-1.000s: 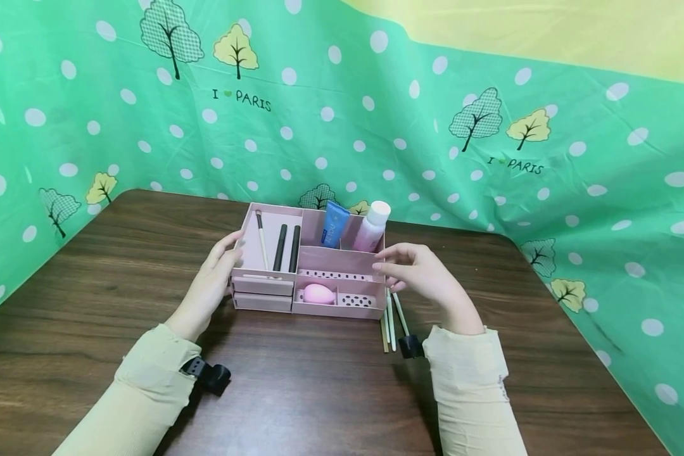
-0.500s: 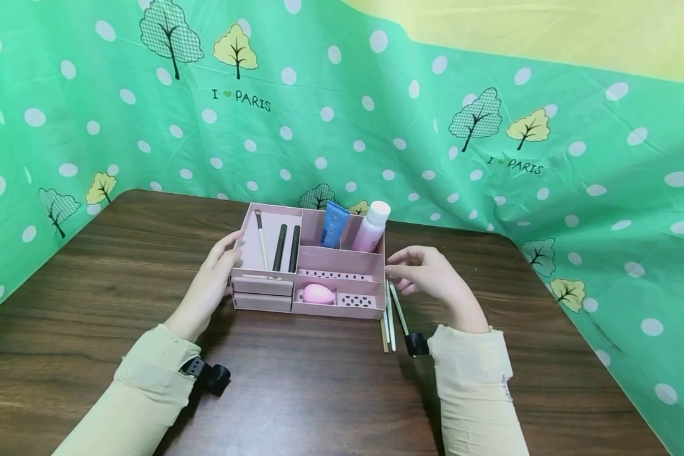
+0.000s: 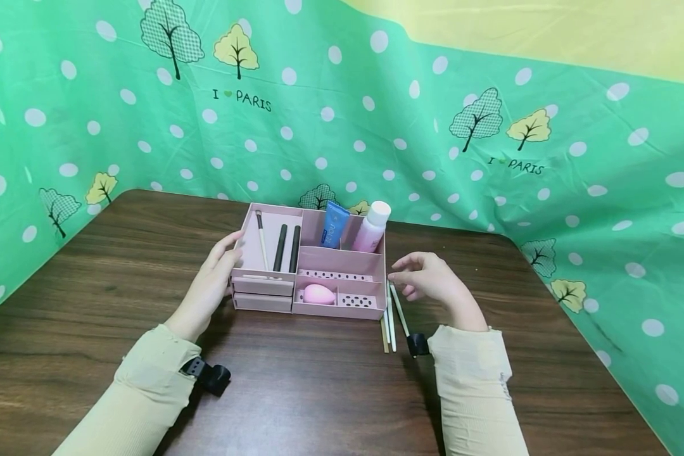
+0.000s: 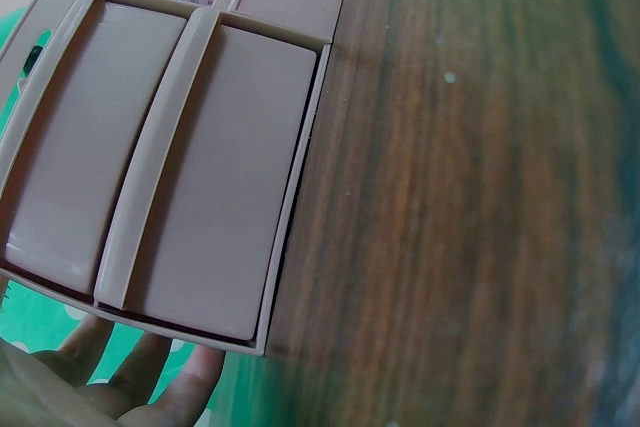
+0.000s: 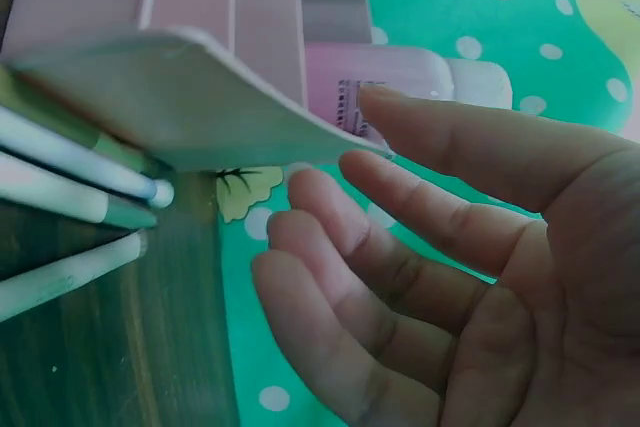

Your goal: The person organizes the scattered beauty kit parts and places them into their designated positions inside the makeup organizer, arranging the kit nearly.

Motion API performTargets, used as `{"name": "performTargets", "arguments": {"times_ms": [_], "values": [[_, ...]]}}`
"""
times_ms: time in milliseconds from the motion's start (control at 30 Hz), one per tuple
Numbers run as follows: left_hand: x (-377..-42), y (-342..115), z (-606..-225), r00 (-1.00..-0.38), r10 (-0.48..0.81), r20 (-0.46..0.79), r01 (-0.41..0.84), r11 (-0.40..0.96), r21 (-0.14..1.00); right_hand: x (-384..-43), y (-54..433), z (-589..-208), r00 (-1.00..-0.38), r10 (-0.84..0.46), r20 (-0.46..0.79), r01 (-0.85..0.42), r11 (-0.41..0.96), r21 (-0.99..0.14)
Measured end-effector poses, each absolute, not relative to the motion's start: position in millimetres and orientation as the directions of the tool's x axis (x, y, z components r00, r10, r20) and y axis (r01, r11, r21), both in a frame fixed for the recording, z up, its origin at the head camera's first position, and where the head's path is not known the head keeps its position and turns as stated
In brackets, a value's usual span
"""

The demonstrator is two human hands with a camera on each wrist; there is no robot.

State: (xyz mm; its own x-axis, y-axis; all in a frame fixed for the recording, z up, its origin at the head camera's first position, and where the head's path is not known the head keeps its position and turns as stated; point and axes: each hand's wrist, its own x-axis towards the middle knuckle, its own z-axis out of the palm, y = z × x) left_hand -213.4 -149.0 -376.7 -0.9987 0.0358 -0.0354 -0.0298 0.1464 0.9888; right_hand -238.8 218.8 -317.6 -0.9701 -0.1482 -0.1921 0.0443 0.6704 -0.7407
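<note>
The pink box (image 3: 337, 311) sits on the tabletop (image 3: 296, 392), and the work in hand seems to be steadying it while its right side is attended to. The left hand (image 3: 207, 285) lays its fingers against the box's left side. The right hand (image 3: 433, 282) hangs just beside the opposite wall, thumb and fingers apart, loosely bent, with nothing between them. Picking up one of the loose pens (image 5: 55, 191) there would call for lowering those fingertips and pinching.

The head view alone shows the whole top: a brush (image 3: 262, 239) and two black pens (image 3: 280, 248) in the left tray, a blue tube (image 3: 334, 226) and a capped bottle (image 3: 370, 229) standing behind, a sponge (image 3: 318, 294) in front. The left wrist view shows both drawers (image 4: 225, 182) closed, face on. The right wrist view separates four pens, one lying apart.
</note>
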Motion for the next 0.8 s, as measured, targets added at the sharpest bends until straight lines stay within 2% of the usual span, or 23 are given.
{"name": "performTargets", "arguments": {"times_ms": [200,433,800], "values": [[-213,-149,-377,-0.999,0.041,-0.033,-0.027,0.148,0.989,-241,220,-322,-0.969,-0.108,-0.222,0.085,0.699,-0.71],[-213,-149,-377,-0.999,0.043,-0.029,-0.022,0.151,0.988,-241,220,-326,-0.964,-0.083,-0.252,0.13,0.677,-0.724],[-213,-149,-377,-0.999,0.043,-0.03,-0.023,0.151,0.988,-248,221,-340,-0.956,-0.077,-0.283,0.149,0.705,-0.694]]}}
